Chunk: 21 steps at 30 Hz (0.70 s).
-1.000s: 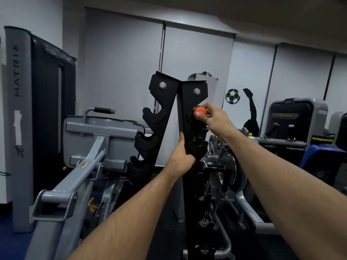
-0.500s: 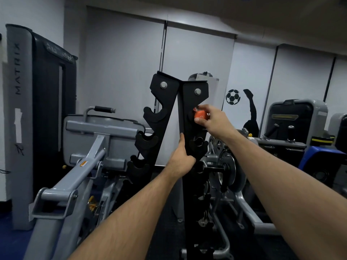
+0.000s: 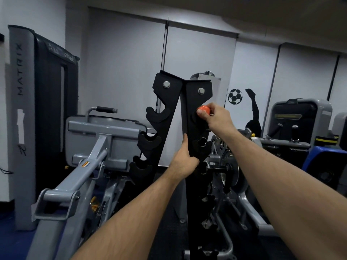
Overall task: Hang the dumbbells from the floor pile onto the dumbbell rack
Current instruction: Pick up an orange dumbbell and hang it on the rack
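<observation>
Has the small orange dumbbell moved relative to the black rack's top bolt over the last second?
Barely: the small orange dumbbell in the right hand stays just below the black rack's top bolt.

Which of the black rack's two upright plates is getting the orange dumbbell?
The right-hand plate of the black metal rack: the right hand holds the small orange dumbbell at its top cradle, and the left hand grips it lower. The left-hand plate is untouched.

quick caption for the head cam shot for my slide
Right hand seats an orange dumbbell in the black rack's top cradle while the left hand steadies the upright.
</observation>
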Each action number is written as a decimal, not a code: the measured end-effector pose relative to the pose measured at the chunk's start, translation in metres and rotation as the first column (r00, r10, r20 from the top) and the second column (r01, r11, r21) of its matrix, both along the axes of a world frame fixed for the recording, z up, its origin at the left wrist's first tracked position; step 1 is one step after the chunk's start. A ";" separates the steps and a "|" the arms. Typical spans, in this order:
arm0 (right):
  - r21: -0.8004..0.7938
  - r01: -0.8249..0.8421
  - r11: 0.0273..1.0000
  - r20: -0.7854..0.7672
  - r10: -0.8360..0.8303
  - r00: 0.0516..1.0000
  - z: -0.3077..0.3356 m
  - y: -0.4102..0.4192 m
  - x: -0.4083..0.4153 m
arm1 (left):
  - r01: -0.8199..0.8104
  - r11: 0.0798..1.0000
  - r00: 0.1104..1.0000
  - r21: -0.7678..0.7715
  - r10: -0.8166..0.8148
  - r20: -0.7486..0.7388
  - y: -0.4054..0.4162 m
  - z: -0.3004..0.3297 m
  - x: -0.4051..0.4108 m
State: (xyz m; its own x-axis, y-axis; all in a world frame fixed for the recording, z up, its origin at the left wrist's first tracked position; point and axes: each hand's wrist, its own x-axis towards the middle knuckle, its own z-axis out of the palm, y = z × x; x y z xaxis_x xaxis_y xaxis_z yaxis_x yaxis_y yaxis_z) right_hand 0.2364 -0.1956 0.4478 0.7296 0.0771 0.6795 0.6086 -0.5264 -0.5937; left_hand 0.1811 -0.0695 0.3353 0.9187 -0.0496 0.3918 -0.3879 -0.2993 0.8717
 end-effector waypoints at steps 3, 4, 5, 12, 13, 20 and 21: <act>0.002 0.011 1.000 0.030 -0.011 0.999 -0.002 -0.002 0.000 | 0.000 1.000 1.000 0.002 0.000 0.001 0.001 -0.001 0.002; 0.013 0.001 1.000 0.030 -0.002 1.000 -0.003 -0.002 0.001 | 0.002 1.000 1.000 0.001 -0.002 -0.005 0.001 -0.001 0.003; 0.021 -0.008 1.000 0.029 0.007 1.000 -0.004 -0.003 0.001 | 0.005 1.000 1.000 0.001 -0.005 -0.007 0.001 -0.001 0.003; -0.040 -0.012 0.999 0.007 0.012 1.000 -0.005 -0.005 0.000 | 0.015 1.000 1.000 -0.017 -0.015 -0.015 0.001 -0.003 0.008; -0.051 -0.019 0.998 -0.001 0.019 1.000 -0.006 -0.005 0.001 | 0.016 1.000 1.000 -0.024 -0.017 -0.016 0.001 -0.003 0.008; -0.114 -0.017 0.993 -0.013 0.016 1.000 -0.005 -0.009 0.000 | 0.024 0.999 0.999 -0.034 -0.024 -0.021 0.001 -0.002 0.006; -0.124 -0.015 0.992 -0.007 0.014 1.000 -0.005 -0.009 0.000 | 0.024 0.999 0.999 -0.031 -0.024 -0.023 0.001 -0.002 0.005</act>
State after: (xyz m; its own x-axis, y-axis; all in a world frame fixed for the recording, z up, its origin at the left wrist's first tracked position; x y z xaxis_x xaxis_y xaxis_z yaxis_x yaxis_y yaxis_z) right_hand 0.2361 -0.2048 0.4427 0.7319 0.1712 0.6596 0.6132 -0.5876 -0.5279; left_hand 0.1864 -0.0688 0.3332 0.9264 -0.0601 0.3717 -0.3739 -0.2632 0.8894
